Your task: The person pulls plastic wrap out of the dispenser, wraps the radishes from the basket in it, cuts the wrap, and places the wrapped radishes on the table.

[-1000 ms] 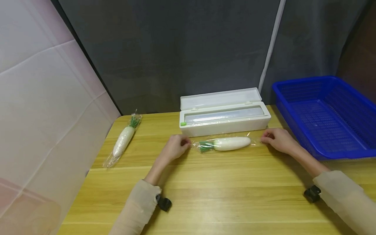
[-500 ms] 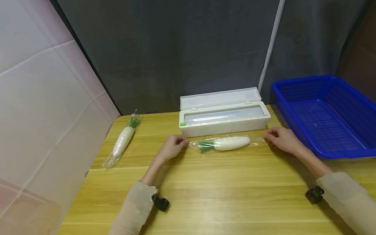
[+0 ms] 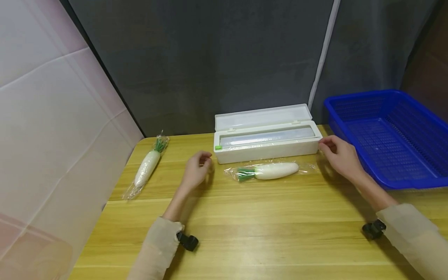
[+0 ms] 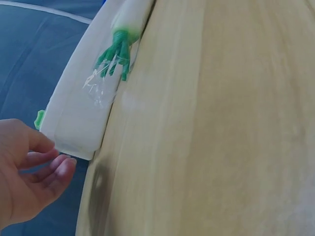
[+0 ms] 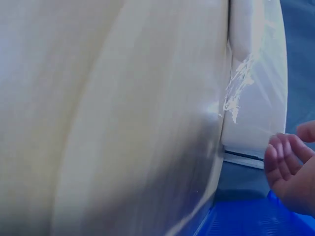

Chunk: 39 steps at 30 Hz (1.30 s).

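A white radish (image 3: 276, 171) with green stalks lies sideways on the table in clear plastic film, in front of the white cling film box (image 3: 269, 147). The box's lid stands open, and a roll of film shows inside. My left hand (image 3: 196, 169) is just left of the box, fingers loosely bent, holding nothing. At the box's right end is my right hand (image 3: 339, 155), its fingers bent and holding nothing visible; whether the fingertips touch the box, I cannot tell. The left wrist view shows the radish's green stalks (image 4: 117, 51) and loose film beyond my left hand.
A second wrapped radish (image 3: 147, 168) lies at the table's left side. To the right stands a blue plastic basket (image 3: 381, 182). A green slider (image 3: 218, 147) sits on the box's left end. Behind the table hangs a dark grey curtain (image 3: 210, 66).
Both hands have let go of the film ends beside the radish. My left hand has moved left and back; my right hand has moved back to the box's right end. The radish stays put.
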### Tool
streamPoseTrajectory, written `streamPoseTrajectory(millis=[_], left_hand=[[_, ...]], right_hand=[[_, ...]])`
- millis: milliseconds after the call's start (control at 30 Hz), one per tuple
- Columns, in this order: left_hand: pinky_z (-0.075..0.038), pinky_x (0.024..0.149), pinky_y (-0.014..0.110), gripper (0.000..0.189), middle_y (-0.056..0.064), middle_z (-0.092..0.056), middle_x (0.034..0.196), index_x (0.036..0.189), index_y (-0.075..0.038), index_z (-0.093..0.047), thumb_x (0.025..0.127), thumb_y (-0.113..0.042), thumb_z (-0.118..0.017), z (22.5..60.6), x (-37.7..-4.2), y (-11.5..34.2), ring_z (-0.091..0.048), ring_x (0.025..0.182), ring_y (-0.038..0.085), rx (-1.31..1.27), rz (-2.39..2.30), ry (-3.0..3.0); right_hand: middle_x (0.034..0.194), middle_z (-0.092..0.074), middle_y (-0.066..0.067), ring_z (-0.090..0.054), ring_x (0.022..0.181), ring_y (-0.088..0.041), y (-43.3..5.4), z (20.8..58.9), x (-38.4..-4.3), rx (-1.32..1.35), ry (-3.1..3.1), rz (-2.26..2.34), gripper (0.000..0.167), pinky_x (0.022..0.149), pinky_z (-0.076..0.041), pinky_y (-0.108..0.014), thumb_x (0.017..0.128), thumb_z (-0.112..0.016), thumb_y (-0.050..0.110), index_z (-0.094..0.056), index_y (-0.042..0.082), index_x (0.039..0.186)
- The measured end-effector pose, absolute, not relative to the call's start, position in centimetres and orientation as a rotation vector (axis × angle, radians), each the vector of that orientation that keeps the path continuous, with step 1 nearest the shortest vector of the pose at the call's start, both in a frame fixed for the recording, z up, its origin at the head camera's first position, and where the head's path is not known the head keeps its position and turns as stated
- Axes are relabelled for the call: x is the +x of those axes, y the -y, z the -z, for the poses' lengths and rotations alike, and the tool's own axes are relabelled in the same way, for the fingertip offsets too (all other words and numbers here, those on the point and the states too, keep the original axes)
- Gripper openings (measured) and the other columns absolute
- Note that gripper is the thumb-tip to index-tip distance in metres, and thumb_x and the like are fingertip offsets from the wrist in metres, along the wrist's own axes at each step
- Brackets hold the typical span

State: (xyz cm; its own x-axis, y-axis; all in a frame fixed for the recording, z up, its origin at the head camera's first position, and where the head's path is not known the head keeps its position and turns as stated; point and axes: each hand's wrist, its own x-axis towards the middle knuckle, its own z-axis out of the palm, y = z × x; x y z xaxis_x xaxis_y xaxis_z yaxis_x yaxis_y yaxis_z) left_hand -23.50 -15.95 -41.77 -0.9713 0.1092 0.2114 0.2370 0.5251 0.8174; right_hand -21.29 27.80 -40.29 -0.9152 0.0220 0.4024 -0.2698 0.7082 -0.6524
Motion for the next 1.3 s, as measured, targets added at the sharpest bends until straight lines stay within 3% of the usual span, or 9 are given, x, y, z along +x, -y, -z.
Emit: streamPoseTrajectory(millis=[167, 367, 533, 1000, 1300], left_hand=[[-0.053, 0.093, 0.048, 0.032, 0.025, -0.061, 0.117, 0.128, 0.010, -0.059, 0.101, -0.008, -0.059, 41.3, -23.6, 16.1, -0.063, 0.106, 0.037, -0.339, 1.451, 2.554], [-0.052, 0.095, 0.046, 0.048, 0.025, -0.055, 0.127, 0.138, 0.006, -0.054, 0.099, -0.018, -0.067, 41.0, -24.0, 15.8, -0.059, 0.112, 0.037, -0.404, 1.403, 2.534], [-0.051, 0.097, 0.046, 0.054, 0.027, -0.050, 0.132, 0.142, 0.005, -0.051, 0.097, -0.017, -0.070, 40.9, -24.4, 15.5, -0.056, 0.114, 0.039, -0.453, 1.398, 2.547], [-0.047, 0.103, 0.048, 0.060, 0.024, -0.042, 0.140, 0.147, -0.007, -0.051, 0.095, -0.025, -0.074, 41.1, -25.9, 15.3, -0.049, 0.122, 0.037, -0.542, 1.350, 2.649], [-0.048, 0.103, 0.048, 0.063, 0.024, -0.041, 0.141, 0.149, -0.014, -0.051, 0.093, -0.029, -0.075, 41.1, -27.2, 15.3, -0.055, 0.118, 0.040, -0.579, 1.323, 2.711]], right_hand=[[0.098, -0.070, -0.017, -0.052, 0.079, 0.009, -27.0, 39.8, -21.8, 0.237, 2.457, -1.099, 0.022, 0.072, -0.041, -0.011, 0.101, -0.061, 0.018, -0.068, -0.002, 0.110], [0.097, -0.070, -0.016, -0.053, 0.078, 0.006, -25.9, 39.4, -22.7, 0.303, 2.426, -1.112, 0.020, 0.070, -0.041, -0.011, 0.101, -0.060, 0.015, -0.068, -0.002, 0.109], [0.097, -0.071, -0.015, -0.054, 0.078, 0.006, -24.8, 39.1, -23.2, 0.346, 2.411, -1.108, 0.018, 0.070, -0.041, -0.012, 0.101, -0.060, 0.013, -0.068, -0.001, 0.108], [0.094, -0.070, -0.017, -0.057, 0.078, -0.012, -21.6, 38.6, -24.7, 0.488, 2.393, -1.172, 0.016, 0.070, -0.042, -0.015, 0.100, -0.060, 0.008, -0.068, -0.004, 0.108], [0.098, -0.070, -0.014, -0.058, 0.082, -0.022, -19.3, 38.1, -25.6, 0.543, 2.488, -1.190, 0.021, 0.073, -0.045, -0.026, 0.102, -0.059, 0.012, -0.067, -0.003, 0.112]])
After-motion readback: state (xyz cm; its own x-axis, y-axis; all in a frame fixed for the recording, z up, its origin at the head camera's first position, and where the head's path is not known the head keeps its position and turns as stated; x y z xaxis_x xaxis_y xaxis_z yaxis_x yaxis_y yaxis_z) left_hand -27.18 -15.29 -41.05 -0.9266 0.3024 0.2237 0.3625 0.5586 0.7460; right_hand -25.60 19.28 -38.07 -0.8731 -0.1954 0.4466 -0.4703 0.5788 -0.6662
